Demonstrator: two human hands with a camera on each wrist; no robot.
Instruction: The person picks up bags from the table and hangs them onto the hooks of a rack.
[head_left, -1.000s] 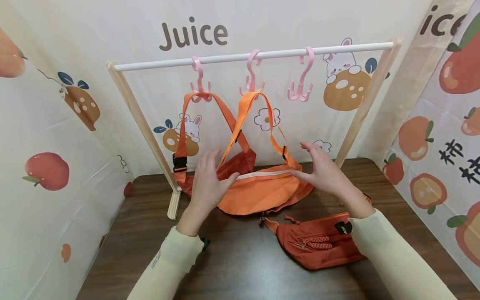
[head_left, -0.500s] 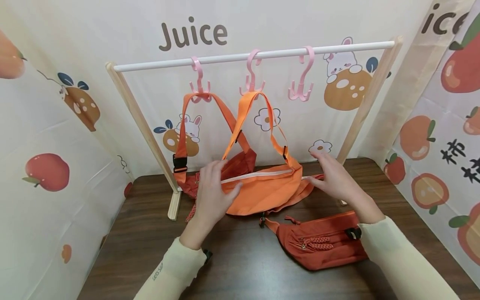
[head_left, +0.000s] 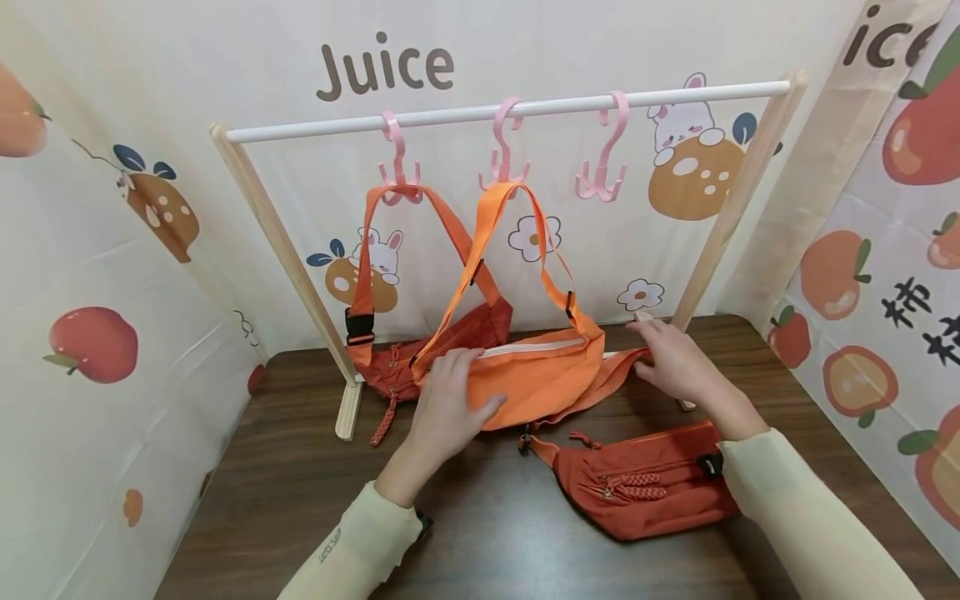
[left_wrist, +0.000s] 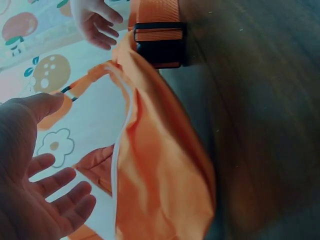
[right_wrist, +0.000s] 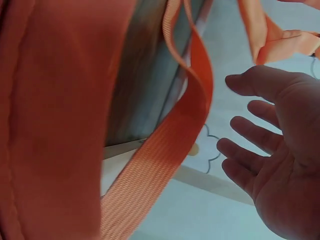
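An orange waist bag (head_left: 536, 379) hangs by its strap from the middle pink hook (head_left: 505, 150), its white zip on the upper side. My left hand (head_left: 450, 400) is at the bag's left end in the head view. In the left wrist view its fingers are spread beside the bag, holding nothing. My right hand (head_left: 678, 367) is beside an orange-red strap (head_left: 622, 371) right of the bag. The right wrist view shows that hand relaxed and apart from the strap (right_wrist: 165, 150). A rust-red waist bag (head_left: 645, 483) with braided zip pulls lies on the table below my right forearm.
Another rust-red waist bag (head_left: 472, 329) hangs from the left pink hook (head_left: 401, 158), partly behind the orange one. The right pink hook (head_left: 602, 154) bears no bag. A white rail (head_left: 442, 117) on wooden legs (head_left: 277, 242) stands on the dark table (head_left: 277, 500), before printed cloth walls.
My left hand has moved right and down along the orange bag, uncovering the red bag behind. The right hand has drawn away to the right, then lowered towards the orange-red strap.
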